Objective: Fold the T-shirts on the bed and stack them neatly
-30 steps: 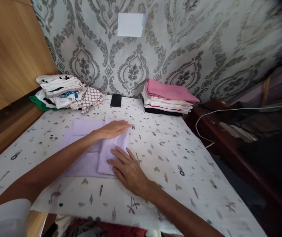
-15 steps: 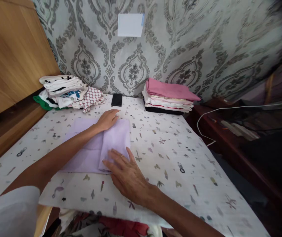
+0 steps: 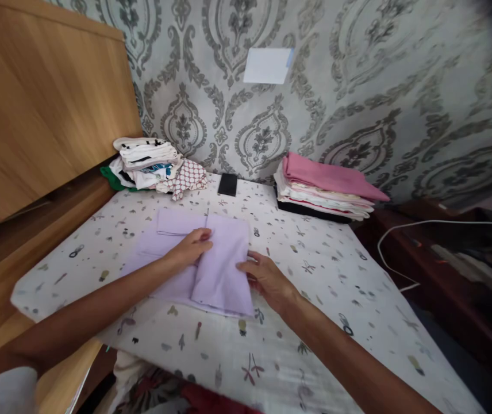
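Note:
A lavender garment (image 3: 224,270) lies partly folded on the patterned white cloth, its right part doubled over as a flap. My left hand (image 3: 189,249) is at the flap's inner edge, fingers curled and closed on the fabric there. At the garment's right edge is my right hand (image 3: 272,280), its thumb on top and its other fingers partly hidden beneath the fabric, gripping that edge. A few creases run through the flap between the two hands.
A heap of clothes (image 3: 146,164) lies back left by a wooden panel (image 3: 47,103). Near the wall are a black phone-like object (image 3: 227,184) and a folded stack topped with pink cloth (image 3: 327,175). A white cable (image 3: 384,241) hangs at the right.
My right hand has gone from resting on top of the flap to gripping its right edge. My left hand has moved from the garment's far side to the flap's inner edge. The view has shifted.

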The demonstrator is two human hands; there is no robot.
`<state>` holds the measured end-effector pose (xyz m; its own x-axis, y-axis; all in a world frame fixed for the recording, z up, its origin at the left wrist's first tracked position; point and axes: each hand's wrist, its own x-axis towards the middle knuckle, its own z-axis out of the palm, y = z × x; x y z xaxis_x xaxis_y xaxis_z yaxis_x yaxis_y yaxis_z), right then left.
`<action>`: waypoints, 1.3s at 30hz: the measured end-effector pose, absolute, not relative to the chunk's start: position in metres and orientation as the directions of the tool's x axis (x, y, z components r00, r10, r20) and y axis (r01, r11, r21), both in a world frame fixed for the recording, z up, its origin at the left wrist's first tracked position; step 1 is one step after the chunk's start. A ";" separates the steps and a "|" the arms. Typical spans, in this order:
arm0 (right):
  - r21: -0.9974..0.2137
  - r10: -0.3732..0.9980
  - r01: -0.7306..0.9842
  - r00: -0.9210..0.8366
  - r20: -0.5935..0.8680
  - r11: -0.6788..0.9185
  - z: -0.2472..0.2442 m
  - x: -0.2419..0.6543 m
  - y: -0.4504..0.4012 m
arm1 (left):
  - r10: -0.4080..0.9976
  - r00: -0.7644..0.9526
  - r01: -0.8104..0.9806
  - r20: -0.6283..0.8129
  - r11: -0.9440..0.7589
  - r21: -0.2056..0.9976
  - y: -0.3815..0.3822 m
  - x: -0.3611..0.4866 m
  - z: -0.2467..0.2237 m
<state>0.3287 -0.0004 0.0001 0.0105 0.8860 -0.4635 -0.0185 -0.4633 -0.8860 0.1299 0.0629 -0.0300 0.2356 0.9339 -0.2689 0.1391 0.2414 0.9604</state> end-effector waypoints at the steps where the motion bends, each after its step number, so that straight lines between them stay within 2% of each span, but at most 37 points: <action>1: -0.897 0.897 -0.025 -0.018 -0.441 -0.441 0.005 0.324 0.001 | 0.926 0.248 0.082 -0.284 0.273 0.959 0.063 0.128 -0.029; 5: -0.954 0.952 0.013 -0.065 -0.299 -0.298 0.023 0.299 0.010 | 0.903 0.337 -0.097 -0.267 0.316 0.944 0.064 0.114 -0.021; 9: -0.982 0.971 0.014 -0.144 -0.190 -0.190 0.033 0.257 0.024 | 0.860 0.415 -0.149 -0.298 0.388 0.910 0.067 0.087 -0.009; 17: -0.981 0.966 -0.026 -0.182 -0.184 -0.192 0.008 0.176 0.048 | 0.781 0.450 -0.231 -0.432 0.569 0.789 0.074 0.037 -0.004; 20: -0.998 0.974 -0.013 -0.220 -0.054 -0.059 -0.004 0.172 0.045 | 0.785 0.405 -0.246 -0.469 0.588 0.771 0.073 0.030 -0.013; 23: -0.990 0.967 0.047 -0.226 0.119 0.133 -0.010 0.180 0.038 | 0.848 0.351 -0.285 -0.398 0.502 0.817 0.069 0.027 -0.015; 29: -0.898 0.927 0.252 -0.200 0.318 0.362 -0.016 0.198 0.033 | 0.903 0.281 -0.311 -0.326 0.407 0.859 0.069 0.012 -0.008; 33: -0.813 0.875 0.342 -0.293 0.384 0.471 -0.023 0.199 0.038 | 0.893 0.193 -0.238 -0.407 0.445 0.863 0.070 -0.004 -0.013; 36: -0.721 0.819 0.402 -0.376 0.433 0.565 -0.025 0.197 0.053 | 0.893 0.173 -0.203 -0.415 0.445 0.872 0.063 -0.009 -0.013; 39: -0.597 0.778 0.507 -0.487 0.396 0.621 -0.024 0.191 0.080 | 0.885 0.156 -0.141 -0.439 0.460 0.877 0.051 -0.010 -0.009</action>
<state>0.1912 0.0800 -0.0242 -0.4870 0.7783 0.3963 0.5070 0.6214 -0.5973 -0.0095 0.0515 -0.0088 0.1565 0.8848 -0.4389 -0.1407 0.4598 0.8768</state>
